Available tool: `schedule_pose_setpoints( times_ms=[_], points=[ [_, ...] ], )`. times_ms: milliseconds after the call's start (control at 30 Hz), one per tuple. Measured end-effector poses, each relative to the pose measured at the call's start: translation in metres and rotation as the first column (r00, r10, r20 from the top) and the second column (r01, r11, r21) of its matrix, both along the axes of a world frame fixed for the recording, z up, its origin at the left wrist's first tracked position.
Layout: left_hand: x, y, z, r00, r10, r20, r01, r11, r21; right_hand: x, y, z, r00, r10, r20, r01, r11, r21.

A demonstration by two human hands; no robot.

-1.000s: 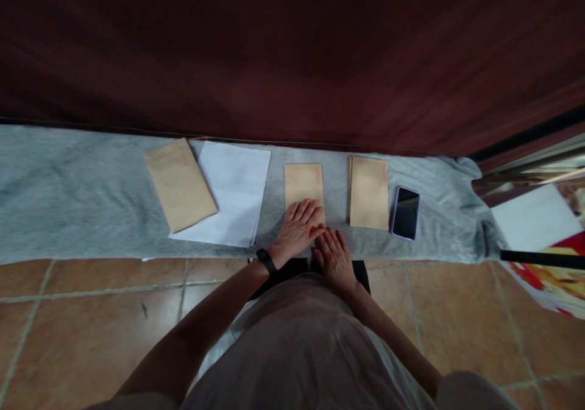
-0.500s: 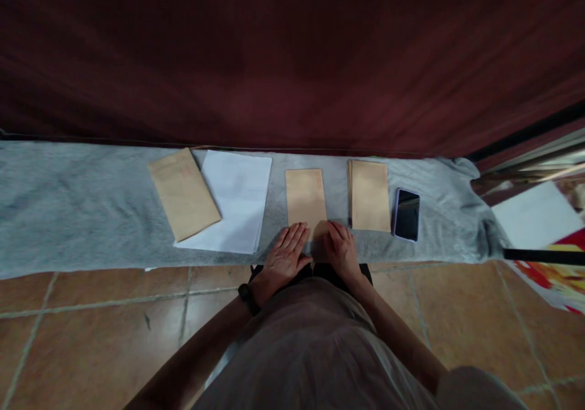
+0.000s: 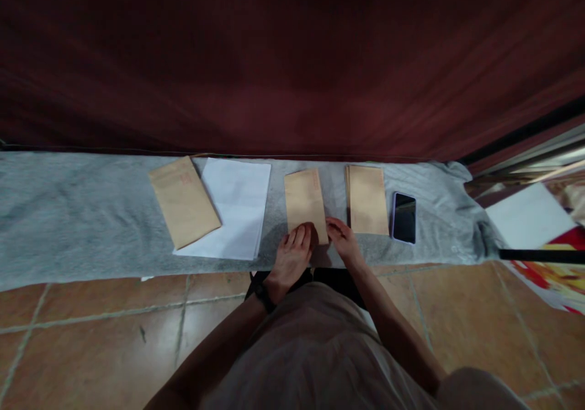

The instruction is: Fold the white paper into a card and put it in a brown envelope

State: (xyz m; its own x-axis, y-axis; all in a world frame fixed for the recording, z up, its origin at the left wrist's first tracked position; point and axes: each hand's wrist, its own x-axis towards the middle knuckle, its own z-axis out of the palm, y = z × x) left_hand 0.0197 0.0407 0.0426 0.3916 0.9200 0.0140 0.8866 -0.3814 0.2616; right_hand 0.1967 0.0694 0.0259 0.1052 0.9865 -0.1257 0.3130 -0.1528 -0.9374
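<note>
A brown envelope lies in the middle of a grey cloth, its near end slightly raised and turned. My left hand has its fingers together on that near end, thumb side tucked at the edge. My right hand pinches the envelope's near right corner. A small stack of brown envelopes lies just right of it. Another brown envelope rests at the left, partly over white paper sheets.
A dark phone lies right of the envelope stack. A dark red curtain hangs behind the cloth. Orange floor tiles spread in front. At the far right are a white sheet and a colourful printed item.
Both hands slid down from pressing flat on the middle envelope to its near end, then closed on it. The envelope's near end has lifted and turned slightly.
</note>
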Motion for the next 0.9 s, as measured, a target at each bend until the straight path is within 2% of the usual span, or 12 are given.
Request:
schedule_pose_setpoints(
  times_ms=[133,200,233,267,333,367,400,467,533,600,767,900],
  points=[
    [0.004,0.011,0.021,0.961,0.173,0.216,-0.162,0.984,-0.070,-0.007,-0.001,0.026,0.984,0.024,-0.179,-0.025,1.000,-0.003],
    [0.001,0.017,0.030,0.824,0.353,0.443,-0.300,0.935,-0.187,-0.008,-0.001,0.037,0.972,0.071,-0.223,-0.066,0.997,0.027],
    [-0.001,0.019,0.034,0.690,0.453,0.564,-0.356,0.891,-0.280,-0.009,-0.001,0.041,0.971,0.086,-0.222,-0.079,0.996,0.041],
    [-0.002,0.021,0.037,0.515,0.540,0.666,-0.382,0.840,-0.385,-0.009,-0.002,0.042,0.974,0.090,-0.209,-0.081,0.995,0.051],
    [-0.004,0.022,0.040,0.127,0.630,0.766,-0.325,0.756,-0.568,-0.010,-0.004,0.038,0.983,0.066,-0.170,-0.058,0.997,0.048],
    [-0.004,0.020,0.040,-0.035,0.641,0.767,-0.264,0.734,-0.625,-0.011,-0.006,0.034,0.987,0.045,-0.156,-0.040,0.999,0.031],
    [-0.002,0.017,0.039,-0.158,0.645,0.748,-0.202,0.720,-0.663,-0.013,-0.008,0.029,0.988,0.025,-0.152,-0.024,1.000,0.005],
    [0.003,0.007,0.035,-0.302,0.671,0.677,-0.085,0.688,-0.721,-0.017,-0.013,0.021,0.985,0.002,-0.175,-0.013,0.998,-0.064],
    [0.010,-0.004,0.030,-0.355,0.724,0.591,0.013,0.636,-0.771,-0.022,-0.017,0.017,0.977,0.005,-0.213,-0.030,0.993,-0.114],
    [0.016,-0.013,0.027,-0.355,0.771,0.529,0.091,0.592,-0.801,-0.026,-0.021,0.019,0.968,0.016,-0.249,-0.047,0.992,-0.121],
    [0.018,-0.011,0.026,-0.321,0.827,0.461,0.244,0.543,-0.804,-0.022,-0.023,0.023,0.966,-0.035,-0.257,0.008,0.994,-0.107],
    [0.010,-0.007,0.019,-0.246,0.896,0.370,0.312,0.434,-0.845,-0.015,-0.023,0.010,0.988,-0.036,-0.148,0.016,0.990,-0.137]
  ],
)
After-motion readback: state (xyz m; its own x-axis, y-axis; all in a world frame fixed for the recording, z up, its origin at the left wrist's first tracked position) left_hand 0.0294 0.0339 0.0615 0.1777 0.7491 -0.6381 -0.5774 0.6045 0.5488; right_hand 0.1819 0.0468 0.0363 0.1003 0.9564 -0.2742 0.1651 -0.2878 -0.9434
